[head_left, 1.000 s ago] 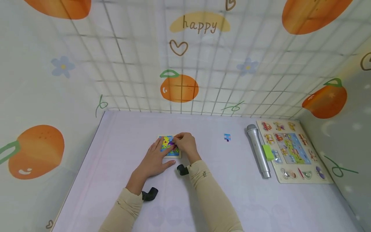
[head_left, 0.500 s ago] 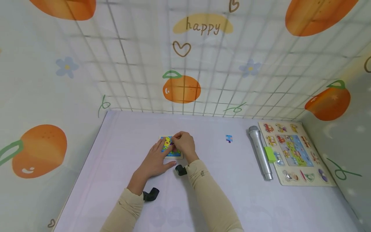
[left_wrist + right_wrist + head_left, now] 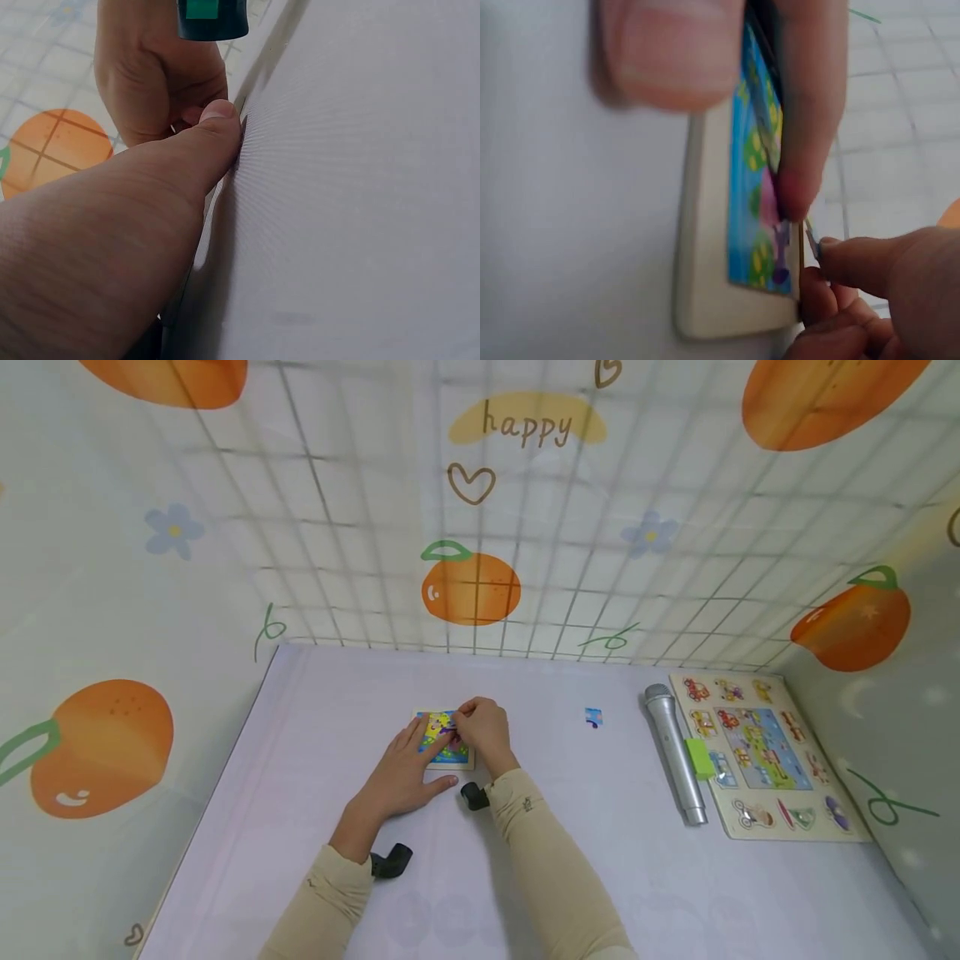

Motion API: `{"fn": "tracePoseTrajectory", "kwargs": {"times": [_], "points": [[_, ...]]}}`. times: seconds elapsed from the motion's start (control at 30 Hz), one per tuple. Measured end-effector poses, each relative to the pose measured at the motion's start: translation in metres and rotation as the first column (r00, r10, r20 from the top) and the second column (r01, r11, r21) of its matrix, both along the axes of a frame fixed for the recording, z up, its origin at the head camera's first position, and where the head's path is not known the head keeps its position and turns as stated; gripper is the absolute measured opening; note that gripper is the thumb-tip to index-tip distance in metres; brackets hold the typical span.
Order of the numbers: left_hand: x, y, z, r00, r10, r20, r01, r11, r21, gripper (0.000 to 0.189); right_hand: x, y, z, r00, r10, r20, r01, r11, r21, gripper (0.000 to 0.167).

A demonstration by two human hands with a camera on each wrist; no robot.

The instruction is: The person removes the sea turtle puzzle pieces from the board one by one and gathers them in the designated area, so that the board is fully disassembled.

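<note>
A small jigsaw puzzle board point(image 3: 454, 758), with a bright picture and a pale wooden rim, lies on the table in the head view. My left hand point(image 3: 399, 770) rests on its left part, fingers spread, its index finger reaching across the picture. At the board's upper right, my right hand point(image 3: 487, 733) pinches a small puzzle piece point(image 3: 813, 241) between thumb and fingers, seen edge-on in the right wrist view. The hands hide much of the picture. To the right lies a loose puzzle piece point(image 3: 593, 718), light blue with a dark mark.
A silver microphone point(image 3: 675, 756) lies at the right, with a bright green block point(image 3: 700, 759) beside it. Both are near a larger wooden puzzle board point(image 3: 768, 822) with vehicle pictures. A printed cloth wall point(image 3: 360, 568) stands behind the table.
My right hand shifts slightly to the right at the board's upper right edge, still pinching. The left hand stays on the board. The head view has moved a little.
</note>
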State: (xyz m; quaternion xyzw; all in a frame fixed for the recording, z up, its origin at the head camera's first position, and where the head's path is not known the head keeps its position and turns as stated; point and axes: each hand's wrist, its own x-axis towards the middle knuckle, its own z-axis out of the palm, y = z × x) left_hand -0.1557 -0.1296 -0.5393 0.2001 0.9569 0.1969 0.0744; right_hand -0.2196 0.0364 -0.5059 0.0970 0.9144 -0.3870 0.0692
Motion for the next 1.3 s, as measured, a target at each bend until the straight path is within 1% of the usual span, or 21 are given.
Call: {"fn": "tracePoseTrajectory", "kwargs": {"times": [0.27,0.47,0.67,0.93,1.13,1.3], "points": [[0.000,0.001,0.000,1.000,0.006,0.008,-0.006,1.000,-0.022,0.079,-0.003,0.015,0.000,0.999,-0.037,-0.006,0.036,0.999,-0.022,0.013],[0.000,0.001,0.000,1.000,0.014,0.007,-0.014,0.999,-0.029,0.079,-0.003,0.030,-0.001,0.999,-0.049,-0.007,0.049,0.998,-0.041,0.013],[0.000,0.004,0.000,1.000,0.019,0.014,-0.018,1.000,-0.021,0.079,-0.005,0.046,-0.004,0.997,-0.065,0.027,0.067,0.997,-0.049,0.013],[-0.001,0.003,-0.002,1.000,0.024,-0.005,-0.024,1.000,-0.019,0.078,-0.010,0.085,-0.007,0.993,-0.095,0.066,0.097,0.995,-0.038,0.016],[0.000,0.002,-0.003,1.000,0.024,-0.005,-0.024,1.000,-0.004,0.078,-0.009,0.117,-0.002,0.990,-0.101,0.094,0.104,0.994,-0.024,0.019],[-0.001,0.001,-0.004,1.000,0.021,-0.003,-0.021,1.000,-0.008,0.078,-0.007,0.141,0.001,0.989,-0.123,0.083,0.123,0.992,-0.001,0.022]]}}
